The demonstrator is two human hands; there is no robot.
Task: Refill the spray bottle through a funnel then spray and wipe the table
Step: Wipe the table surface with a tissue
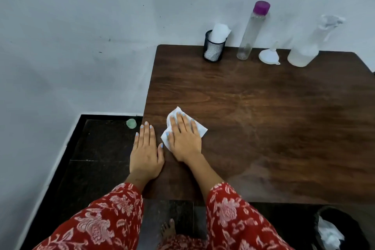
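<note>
My right hand [185, 138] presses flat, fingers straight, on a white tissue [203, 130] near the left edge of the dark wooden table [274, 117]. My left hand [145, 150] rests flat at the table's left edge, beside the tissue and holding nothing. Along the back edge stand a clear spray bottle [306, 50] with a white trigger head, a white funnel [269, 56] lying mouth down, and a tall clear bottle [251, 32] with a purple cap. A damp sheen shows on the wood at the right.
A black mesh cup [214, 51] holding white tissues stands at the table's back left. A black bin [341, 227] with crumpled white paper sits on the floor at the lower right. A small green cap [131, 123] lies on the dark floor by the wall.
</note>
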